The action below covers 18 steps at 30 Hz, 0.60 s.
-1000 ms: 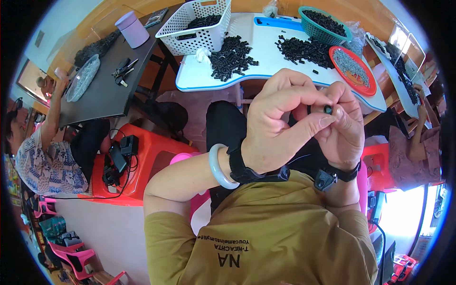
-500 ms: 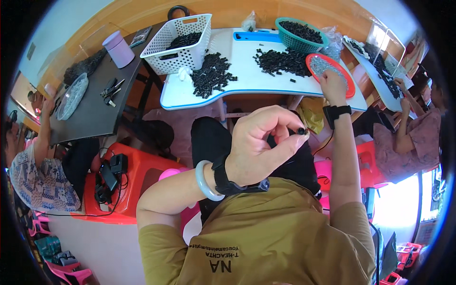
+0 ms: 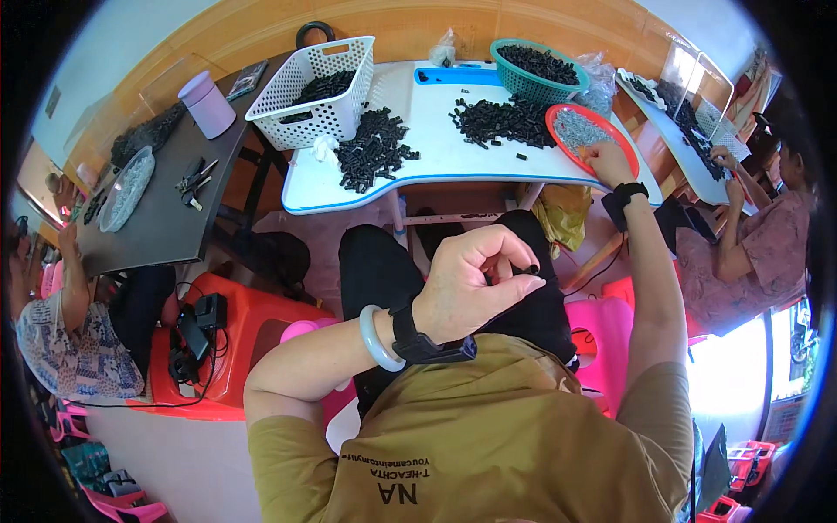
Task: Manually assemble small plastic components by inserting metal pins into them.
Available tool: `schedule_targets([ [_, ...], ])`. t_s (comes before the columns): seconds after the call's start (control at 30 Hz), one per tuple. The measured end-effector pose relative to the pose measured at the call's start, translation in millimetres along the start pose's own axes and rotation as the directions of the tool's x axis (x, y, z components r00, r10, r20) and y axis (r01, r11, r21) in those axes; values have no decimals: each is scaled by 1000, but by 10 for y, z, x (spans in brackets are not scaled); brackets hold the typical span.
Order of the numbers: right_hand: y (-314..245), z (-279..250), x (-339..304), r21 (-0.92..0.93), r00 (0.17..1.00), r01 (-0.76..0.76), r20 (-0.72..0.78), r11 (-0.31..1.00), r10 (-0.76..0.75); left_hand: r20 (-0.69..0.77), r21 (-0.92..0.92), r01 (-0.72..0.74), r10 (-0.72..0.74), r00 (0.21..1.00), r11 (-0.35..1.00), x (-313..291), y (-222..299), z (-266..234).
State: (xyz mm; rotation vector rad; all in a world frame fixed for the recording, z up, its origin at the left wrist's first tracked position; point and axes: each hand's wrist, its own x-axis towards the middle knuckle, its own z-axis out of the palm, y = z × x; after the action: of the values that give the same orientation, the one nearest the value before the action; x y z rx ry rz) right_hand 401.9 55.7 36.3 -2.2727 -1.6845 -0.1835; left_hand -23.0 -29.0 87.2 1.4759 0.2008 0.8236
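My left hand (image 3: 475, 281) is raised in front of my chest, its thumb and fingers pinched on a small black tube-like piece (image 3: 534, 268) whose round end faces out. My right hand (image 3: 610, 164) reaches to the near side of a red oval plate (image 3: 634, 159) heaped with small silvery parts (image 3: 577, 129). Its fingertips are bent together over the plate; whatever they hold is too small to make out. Left of the plate, a loose pile of similar black pieces (image 3: 501, 120) covers part of the white table (image 3: 436, 170).
A white perforated basket (image 3: 301, 131) and a green basket (image 3: 538, 80), both with black pieces, stand on the table. Another black pile (image 3: 370, 152) lies beside the white one. A blue tray (image 3: 458, 77) sits behind. Co-workers sit at tables left and right.
My view has shifted slightly, moving the table leftward in the picture. The right hand has drawn back a little toward the plate's near rim. The left hand still pinches the black piece.
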Motion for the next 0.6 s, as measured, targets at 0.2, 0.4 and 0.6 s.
schedule_targets([
  [0.2,-71,-12,40,149,999,-13,43,989,7,-28,64,-41,43,999,997,29,-68,-26],
  [0.4,119,-1,141,34,996,-9,86,999,6,-32,116,33,-30,999,993,31,-128,-55],
  [0.6,7,6,92,42,995,-51,87,998,47,-34,97,30,-27,999,995,42,-177,-63],
])
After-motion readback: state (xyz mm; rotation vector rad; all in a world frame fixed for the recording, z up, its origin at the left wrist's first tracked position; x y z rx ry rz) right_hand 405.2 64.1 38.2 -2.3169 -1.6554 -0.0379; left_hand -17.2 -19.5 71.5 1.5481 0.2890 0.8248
